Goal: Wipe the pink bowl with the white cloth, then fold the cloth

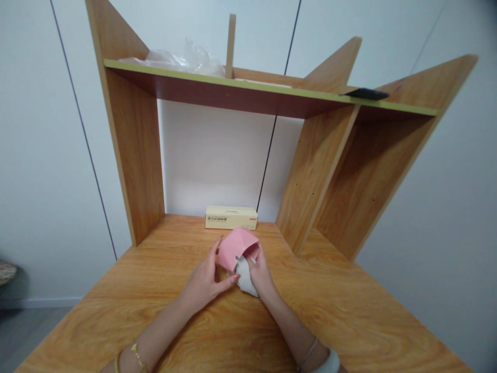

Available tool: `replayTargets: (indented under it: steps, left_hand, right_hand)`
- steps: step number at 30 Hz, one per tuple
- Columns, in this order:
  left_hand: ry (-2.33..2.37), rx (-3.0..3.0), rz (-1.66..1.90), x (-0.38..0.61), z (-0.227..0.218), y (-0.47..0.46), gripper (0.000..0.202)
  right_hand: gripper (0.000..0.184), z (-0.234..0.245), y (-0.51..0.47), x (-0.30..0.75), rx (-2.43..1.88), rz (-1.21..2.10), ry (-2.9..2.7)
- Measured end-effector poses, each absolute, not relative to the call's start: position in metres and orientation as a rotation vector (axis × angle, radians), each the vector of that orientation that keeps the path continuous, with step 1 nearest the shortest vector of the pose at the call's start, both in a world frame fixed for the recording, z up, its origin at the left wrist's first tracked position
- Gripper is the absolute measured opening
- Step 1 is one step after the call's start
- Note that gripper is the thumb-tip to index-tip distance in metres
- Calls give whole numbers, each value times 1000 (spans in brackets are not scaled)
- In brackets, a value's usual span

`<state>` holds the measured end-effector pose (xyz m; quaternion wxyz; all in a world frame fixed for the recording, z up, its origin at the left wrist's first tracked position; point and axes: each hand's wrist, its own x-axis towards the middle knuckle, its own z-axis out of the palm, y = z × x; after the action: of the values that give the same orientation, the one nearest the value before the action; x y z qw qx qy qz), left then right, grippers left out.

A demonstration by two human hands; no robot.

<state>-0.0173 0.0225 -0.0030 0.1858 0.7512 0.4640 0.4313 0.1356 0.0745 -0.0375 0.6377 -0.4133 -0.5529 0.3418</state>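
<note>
A pink angular bowl-like container [235,245] is tipped on its side above the desk, its opening turned toward me and to the right. A small notch shows in its near rim. My left hand [205,278] grips it from the left, fingers along the outer wall and thumb at the lower rim. My right hand [263,275] is closed on a white cloth [245,280] at the opening. Some of the right fingers are hidden inside or behind the container. The cloth hangs down close to the desk top.
Behind the container a cream box [231,218] with printed lettering stands on the wooden desk [217,331]. Upright wooden panels [135,160] rise at both sides. Overhead, a shelf [248,93] bears crumpled clear plastic [186,58] and a dark flat object [367,94].
</note>
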Motion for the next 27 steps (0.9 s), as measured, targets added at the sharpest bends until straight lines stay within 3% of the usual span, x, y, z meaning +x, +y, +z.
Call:
replayTargets:
  steps: [7,15,21,27]
  left_hand:
    - [1357,2112,1203,-19,-3,22,64]
    - [1568,2187,1117,-23,0,22,65]
    - [1571,2187,1048,-21,1,20,68]
    - [1522,2221,1028,-21,-3,19,73]
  right_hand:
    - [47,-38,74,130,-988,761,-1416]
    - [74,-27,69,143,-1359,603,-1580]
    - [69,-16,63,147,-1542,257,-1788]
    - [74,-15,58,148,-1508,265,-1853]
